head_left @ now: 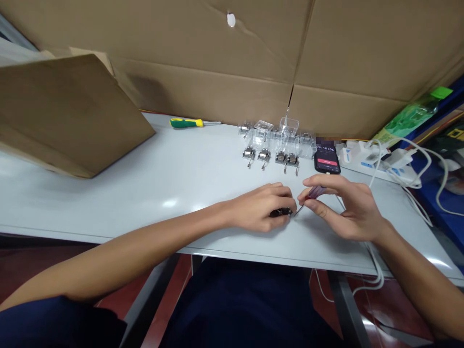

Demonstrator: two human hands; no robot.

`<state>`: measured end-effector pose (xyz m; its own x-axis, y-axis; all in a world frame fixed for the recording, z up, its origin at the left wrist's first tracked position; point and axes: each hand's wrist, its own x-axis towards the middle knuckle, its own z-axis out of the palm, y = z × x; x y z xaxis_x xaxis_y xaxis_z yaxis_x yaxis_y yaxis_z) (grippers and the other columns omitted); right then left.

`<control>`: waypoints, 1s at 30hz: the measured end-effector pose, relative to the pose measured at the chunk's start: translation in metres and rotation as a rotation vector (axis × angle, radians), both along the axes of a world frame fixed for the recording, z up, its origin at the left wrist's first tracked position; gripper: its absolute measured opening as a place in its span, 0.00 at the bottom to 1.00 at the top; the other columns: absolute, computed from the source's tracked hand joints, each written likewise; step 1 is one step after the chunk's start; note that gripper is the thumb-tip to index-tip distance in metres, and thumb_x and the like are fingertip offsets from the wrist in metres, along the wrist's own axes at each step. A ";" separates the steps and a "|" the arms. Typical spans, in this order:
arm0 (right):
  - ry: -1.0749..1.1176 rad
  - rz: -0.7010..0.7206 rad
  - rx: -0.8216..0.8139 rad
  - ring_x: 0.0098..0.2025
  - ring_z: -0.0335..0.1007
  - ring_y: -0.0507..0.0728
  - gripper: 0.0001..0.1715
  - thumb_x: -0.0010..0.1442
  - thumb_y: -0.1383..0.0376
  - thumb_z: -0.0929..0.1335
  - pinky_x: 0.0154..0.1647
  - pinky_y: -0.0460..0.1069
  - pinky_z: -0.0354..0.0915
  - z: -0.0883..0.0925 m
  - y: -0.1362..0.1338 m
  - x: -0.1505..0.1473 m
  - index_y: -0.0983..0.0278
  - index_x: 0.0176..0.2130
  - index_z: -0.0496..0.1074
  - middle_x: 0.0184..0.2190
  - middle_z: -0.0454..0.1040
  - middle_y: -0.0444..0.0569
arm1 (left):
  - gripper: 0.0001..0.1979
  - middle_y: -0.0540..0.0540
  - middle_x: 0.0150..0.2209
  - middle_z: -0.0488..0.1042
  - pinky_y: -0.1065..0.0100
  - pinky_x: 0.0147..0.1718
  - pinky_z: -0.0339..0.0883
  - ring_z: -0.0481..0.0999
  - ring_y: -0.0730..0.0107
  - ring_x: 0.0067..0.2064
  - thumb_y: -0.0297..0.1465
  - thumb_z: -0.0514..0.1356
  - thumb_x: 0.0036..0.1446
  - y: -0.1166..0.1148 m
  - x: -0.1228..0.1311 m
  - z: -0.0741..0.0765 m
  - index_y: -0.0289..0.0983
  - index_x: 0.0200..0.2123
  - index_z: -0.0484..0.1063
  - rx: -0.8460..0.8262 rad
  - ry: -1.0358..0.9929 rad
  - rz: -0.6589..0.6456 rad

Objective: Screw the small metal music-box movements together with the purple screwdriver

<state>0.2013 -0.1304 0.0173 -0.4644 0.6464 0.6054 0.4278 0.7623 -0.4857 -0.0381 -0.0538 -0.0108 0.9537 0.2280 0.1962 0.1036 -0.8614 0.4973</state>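
Note:
My left hand (266,205) rests low over the table, its fingers curled round a small dark mechanism (281,212) that they mostly cover. Between the thumb and fingers of my right hand (350,208) is a small screwdriver (316,192) with a see-through handle. Its thin shaft slants down toward the mechanism; whether the tip touches it, I cannot tell. Beyond my hands stand several small metal crank mechanisms, like hand-crank music box movements (264,155), their crank arms pointing toward me. Clear plastic cases (290,126) are clustered with them.
A green and yellow screwdriver (186,123) lies at the back edge. A cardboard box (68,116) stands at the left. To the right are a phone (327,157) showing a timer, a white power strip (380,164) with cables, and a green bottle (409,118). Cardboard (203,43) walls the back.

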 end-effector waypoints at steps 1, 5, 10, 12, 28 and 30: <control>0.016 -0.004 0.002 0.42 0.82 0.56 0.38 0.61 0.76 0.73 0.44 0.53 0.81 0.000 0.000 -0.001 0.54 0.65 0.66 0.45 0.81 0.46 | 0.12 0.40 0.45 0.74 0.55 0.54 0.67 0.73 0.57 0.48 0.31 0.56 0.65 0.000 0.000 0.000 0.38 0.49 0.75 -0.002 -0.003 -0.001; 0.075 -0.016 0.003 0.44 0.82 0.57 0.38 0.63 0.75 0.73 0.44 0.53 0.82 0.000 -0.001 -0.004 0.52 0.66 0.66 0.45 0.82 0.46 | 0.13 0.40 0.47 0.74 0.54 0.54 0.68 0.73 0.56 0.49 0.31 0.56 0.65 0.000 -0.002 0.000 0.38 0.49 0.76 -0.030 -0.025 -0.001; -0.003 0.027 0.010 0.45 0.82 0.55 0.38 0.63 0.76 0.72 0.48 0.52 0.81 0.000 0.000 -0.004 0.52 0.67 0.63 0.49 0.82 0.46 | 0.14 0.39 0.49 0.74 0.53 0.55 0.69 0.73 0.55 0.50 0.30 0.55 0.66 0.001 -0.002 -0.001 0.38 0.52 0.75 -0.044 -0.033 -0.022; -0.008 0.031 0.005 0.45 0.82 0.55 0.38 0.64 0.76 0.71 0.48 0.52 0.81 0.000 0.001 -0.004 0.52 0.66 0.63 0.49 0.82 0.46 | 0.14 0.39 0.49 0.74 0.53 0.55 0.69 0.73 0.56 0.51 0.31 0.55 0.67 0.002 -0.002 -0.001 0.39 0.52 0.75 -0.036 -0.027 -0.028; -0.025 0.022 -0.022 0.47 0.81 0.54 0.39 0.63 0.77 0.72 0.51 0.50 0.78 0.001 0.000 -0.004 0.54 0.66 0.64 0.50 0.81 0.46 | 0.12 0.39 0.47 0.75 0.53 0.54 0.71 0.74 0.56 0.50 0.30 0.56 0.68 -0.001 -0.002 -0.001 0.40 0.52 0.75 0.049 -0.040 -0.037; -0.035 0.032 -0.052 0.47 0.81 0.54 0.38 0.63 0.77 0.71 0.52 0.50 0.77 0.003 0.000 -0.004 0.55 0.66 0.64 0.51 0.81 0.46 | 0.12 0.39 0.48 0.75 0.54 0.54 0.71 0.74 0.56 0.50 0.30 0.55 0.69 -0.001 -0.002 -0.002 0.39 0.51 0.74 0.089 -0.039 -0.043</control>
<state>0.1975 -0.1305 0.0201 -0.5054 0.6612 0.5544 0.4214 0.7498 -0.5102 -0.0399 -0.0547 -0.0131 0.9535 0.1669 0.2511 0.0474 -0.9054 0.4220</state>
